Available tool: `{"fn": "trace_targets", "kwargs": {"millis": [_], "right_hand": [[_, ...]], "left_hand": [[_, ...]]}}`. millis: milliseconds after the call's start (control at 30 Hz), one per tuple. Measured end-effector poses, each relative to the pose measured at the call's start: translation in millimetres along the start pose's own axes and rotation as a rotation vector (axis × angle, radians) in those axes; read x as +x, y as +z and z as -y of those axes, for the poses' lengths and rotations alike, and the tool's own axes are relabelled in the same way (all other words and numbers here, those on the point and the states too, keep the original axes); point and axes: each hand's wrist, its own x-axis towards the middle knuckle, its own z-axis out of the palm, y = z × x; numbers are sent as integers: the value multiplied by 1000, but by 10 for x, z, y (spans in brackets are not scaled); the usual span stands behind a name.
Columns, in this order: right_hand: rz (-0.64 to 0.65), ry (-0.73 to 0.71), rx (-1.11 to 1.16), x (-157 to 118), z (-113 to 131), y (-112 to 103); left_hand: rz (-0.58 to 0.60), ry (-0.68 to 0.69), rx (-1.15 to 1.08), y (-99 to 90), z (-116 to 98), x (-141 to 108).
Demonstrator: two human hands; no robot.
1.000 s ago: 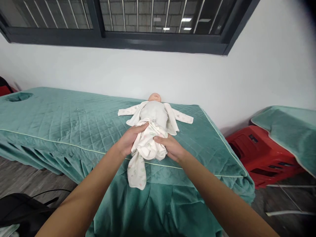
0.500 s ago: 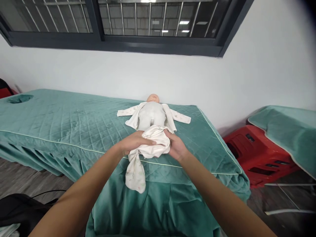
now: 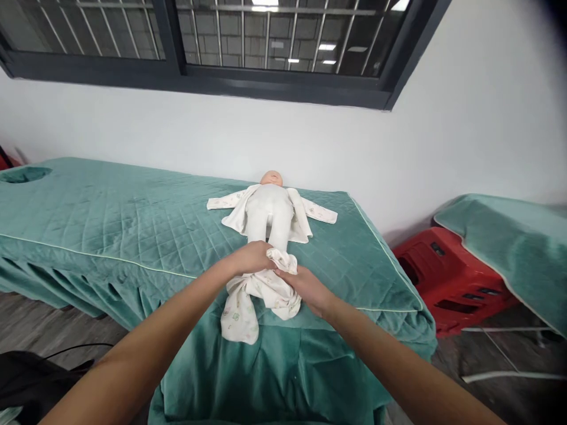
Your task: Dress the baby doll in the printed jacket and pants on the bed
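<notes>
A doll lies on its back on the green quilted bed, its head toward the wall and its legs toward me. An open white jacket with patterned sleeves is spread out under it, with the sleeves out to both sides. At the doll's feet, my left hand and my right hand are closed on bunched white patterned pants. One pant leg hangs over the near edge of the bed. The doll's feet are hidden by my hands and the cloth.
A red plastic stool-like object, partly under a green cover, stands right of the bed. Behind the bed are a white wall and a dark-framed window. A black item lies at the lower left.
Both hands have moved slightly down and closer together with the bunched pants. More of the doll's legs shows above them. The whole view has shifted slightly.
</notes>
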Motion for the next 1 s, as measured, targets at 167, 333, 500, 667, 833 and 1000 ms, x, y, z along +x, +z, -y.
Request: {"fn": "trace_targets", "kwargs": {"millis": [167,333,500,667,833,1000], "right_hand": [[-192,-122,-163,-42,-175,4],[-289,-102,-75,-80,-230,91],[-301,-90,239,-114,-262,226],[-305,-180,284,9,-301,150],[-346,-253,98,148,-260,-16],[-436,-339,-56,280,-159,-63]], "left_hand": [[-139,-12,237,154,26,-4],[-110,33,150,130,115,-72],[-61,91,-89,67,166,-81],[-24,66,-341,-52,218,-58],[156,5,-650,-209,299,35],[81,-32,-727,-276,260,223]]}}
